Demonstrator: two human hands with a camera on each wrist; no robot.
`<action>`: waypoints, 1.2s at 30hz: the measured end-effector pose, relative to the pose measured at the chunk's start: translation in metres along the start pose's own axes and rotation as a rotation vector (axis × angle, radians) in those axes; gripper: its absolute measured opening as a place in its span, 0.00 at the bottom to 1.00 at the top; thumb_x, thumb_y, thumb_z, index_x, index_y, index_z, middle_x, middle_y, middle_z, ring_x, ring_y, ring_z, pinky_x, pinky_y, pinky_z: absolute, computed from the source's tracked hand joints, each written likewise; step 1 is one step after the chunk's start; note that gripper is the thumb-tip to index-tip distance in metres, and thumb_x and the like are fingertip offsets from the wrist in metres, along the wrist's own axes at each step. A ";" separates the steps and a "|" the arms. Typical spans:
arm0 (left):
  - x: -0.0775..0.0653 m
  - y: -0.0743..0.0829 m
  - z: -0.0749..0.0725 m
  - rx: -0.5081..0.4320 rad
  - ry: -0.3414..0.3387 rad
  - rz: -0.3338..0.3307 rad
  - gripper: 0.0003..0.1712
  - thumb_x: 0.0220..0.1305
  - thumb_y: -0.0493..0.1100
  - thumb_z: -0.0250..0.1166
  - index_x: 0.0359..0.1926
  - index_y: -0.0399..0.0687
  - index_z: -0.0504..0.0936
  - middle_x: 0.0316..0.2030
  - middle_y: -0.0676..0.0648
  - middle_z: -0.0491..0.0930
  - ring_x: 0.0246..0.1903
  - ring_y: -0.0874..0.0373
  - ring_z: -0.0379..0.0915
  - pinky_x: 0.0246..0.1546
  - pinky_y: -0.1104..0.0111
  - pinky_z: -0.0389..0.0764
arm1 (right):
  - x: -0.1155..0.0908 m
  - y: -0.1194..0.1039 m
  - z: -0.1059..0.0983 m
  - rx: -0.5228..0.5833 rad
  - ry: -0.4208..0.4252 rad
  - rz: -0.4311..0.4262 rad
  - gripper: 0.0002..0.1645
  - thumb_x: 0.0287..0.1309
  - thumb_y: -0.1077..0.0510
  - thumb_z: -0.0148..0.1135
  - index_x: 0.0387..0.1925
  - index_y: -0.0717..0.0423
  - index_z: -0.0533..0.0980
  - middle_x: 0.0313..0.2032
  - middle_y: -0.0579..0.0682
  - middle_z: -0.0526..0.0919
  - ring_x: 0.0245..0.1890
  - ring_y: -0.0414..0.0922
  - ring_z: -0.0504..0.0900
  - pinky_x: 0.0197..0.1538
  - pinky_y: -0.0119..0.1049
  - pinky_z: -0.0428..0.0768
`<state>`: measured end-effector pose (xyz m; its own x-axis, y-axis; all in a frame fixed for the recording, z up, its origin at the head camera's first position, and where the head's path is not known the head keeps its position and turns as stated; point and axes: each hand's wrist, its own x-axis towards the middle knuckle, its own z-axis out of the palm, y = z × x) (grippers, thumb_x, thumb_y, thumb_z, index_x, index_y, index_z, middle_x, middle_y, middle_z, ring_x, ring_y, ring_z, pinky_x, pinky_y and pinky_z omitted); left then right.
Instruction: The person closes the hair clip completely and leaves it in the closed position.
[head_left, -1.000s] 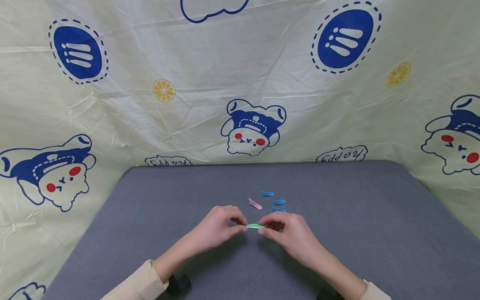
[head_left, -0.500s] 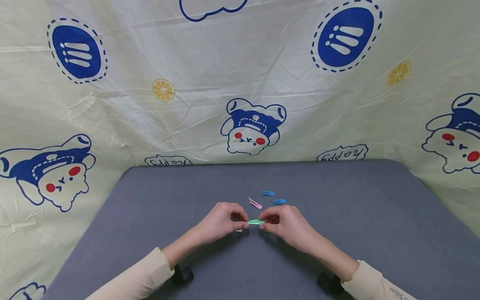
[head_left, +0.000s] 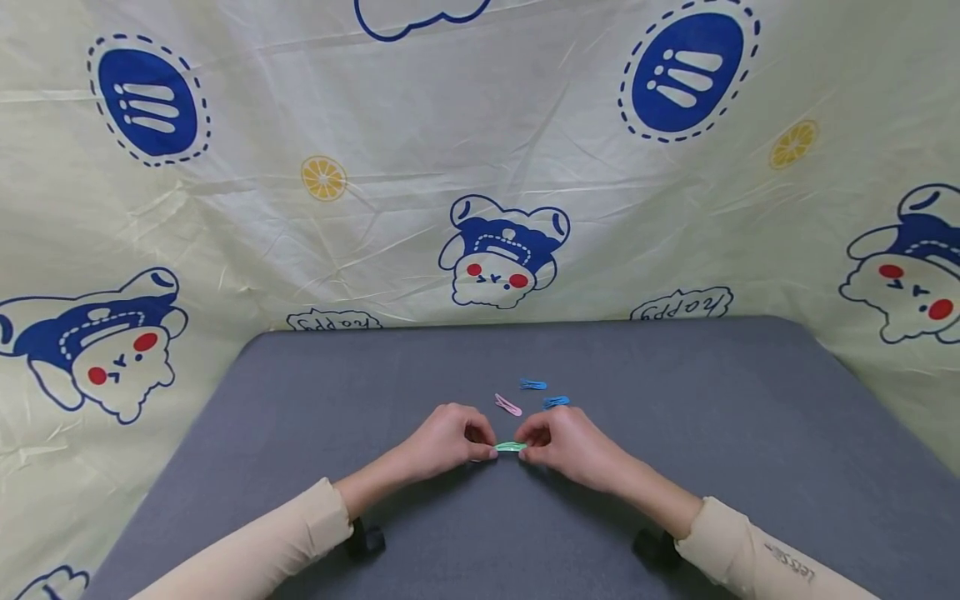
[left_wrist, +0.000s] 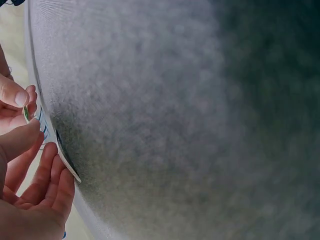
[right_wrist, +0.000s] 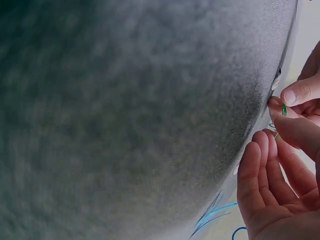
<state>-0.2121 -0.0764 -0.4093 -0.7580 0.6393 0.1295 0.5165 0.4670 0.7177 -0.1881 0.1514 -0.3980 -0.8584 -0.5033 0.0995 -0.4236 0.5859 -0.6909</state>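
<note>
Pinched at both ends, the green clip point(head_left: 511, 447) spans the gap between the left hand point(head_left: 447, 437) and the right hand point(head_left: 568, 446) in the head view. Each grip is narrow, thumb against fingers, with the clip between them. Its long axis runs across from hand to hand, so neither hand is plainly nearer to it. Beyond the gap, on the grey table point(head_left: 675, 383), the pink clip point(head_left: 508, 406) lies slantwise, its far end toward the left. The near blue clip point(head_left: 557, 402) lies just beyond the right hand, the closer of the two to it; the far blue clip point(head_left: 533, 384) is farther back, roughly crosswise. Behind the table hangs a printed sheet point(head_left: 405, 250).

From the left wrist, only a sliver of green shows between the two hands' fingertips. A pale thin piece point(left_wrist: 73, 172) is beside the left hand's lower fingers (whether they hold it or merely overlap it, I cannot tell).

From the right wrist, the green shows end-on by the left thumb and the right fingertips. Thin blue lines point(right_wrist: 214, 212) lie past the right hand's lower fingers, too blurred to name.
</note>
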 end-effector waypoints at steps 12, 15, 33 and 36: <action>0.003 0.002 0.004 0.077 -0.003 0.014 0.03 0.53 0.36 0.75 0.27 0.48 0.88 0.26 0.58 0.76 0.27 0.67 0.69 0.28 0.73 0.71 | 0.002 0.005 -0.001 0.015 -0.062 0.021 0.05 0.52 0.63 0.72 0.31 0.51 0.84 0.23 0.37 0.81 0.25 0.36 0.78 0.29 0.32 0.76; 0.003 0.003 0.007 0.100 0.014 0.018 0.04 0.51 0.35 0.75 0.26 0.47 0.88 0.26 0.56 0.77 0.28 0.65 0.70 0.29 0.73 0.70 | 0.003 0.005 -0.001 0.005 -0.073 0.006 0.04 0.52 0.63 0.72 0.31 0.52 0.84 0.23 0.37 0.80 0.24 0.35 0.77 0.29 0.31 0.76; 0.001 0.003 0.008 0.112 -0.006 0.023 0.05 0.52 0.35 0.76 0.27 0.46 0.87 0.27 0.55 0.77 0.29 0.63 0.72 0.30 0.73 0.71 | 0.002 0.008 -0.001 0.009 -0.093 0.012 0.05 0.52 0.63 0.72 0.32 0.54 0.84 0.23 0.38 0.81 0.25 0.35 0.78 0.30 0.31 0.76; 0.001 0.002 0.006 0.114 -0.023 0.010 0.04 0.53 0.37 0.76 0.29 0.48 0.88 0.28 0.56 0.77 0.29 0.65 0.71 0.30 0.74 0.71 | 0.000 0.008 -0.001 0.025 -0.095 0.006 0.05 0.53 0.63 0.72 0.33 0.54 0.84 0.24 0.38 0.81 0.26 0.35 0.78 0.31 0.31 0.77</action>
<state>-0.2096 -0.0709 -0.4118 -0.7440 0.6575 0.1192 0.5666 0.5262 0.6341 -0.1919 0.1570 -0.4025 -0.8292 -0.5583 0.0281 -0.4103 0.5737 -0.7089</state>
